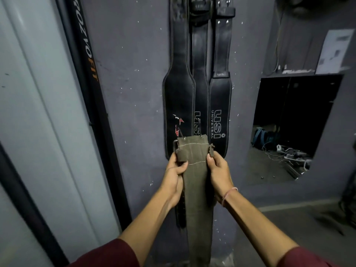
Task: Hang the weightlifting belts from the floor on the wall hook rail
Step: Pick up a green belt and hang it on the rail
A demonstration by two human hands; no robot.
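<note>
Done so far: three black belts already hang side by side on the grey wall, their tops running off the upper edge.
In hand: the olive canvas belt is off the floor and upright in front of the hung ones, its tail dropping between our arms.
Left grip: fingers curled round the belt's left edge, just below the buckle.
Right grip: thumb and fingers pinching the right edge at the same height.
Left to do: we judge this belt must still go up to the rail, which we cannot make out here. Whether more belts lie on the floor is not shown.
Writing: "USI UNIVERSAL" on the right-hand black belt; "USI", partly hidden, on the middle one; orange "FIT" ends the lettering on the black post.
</note>
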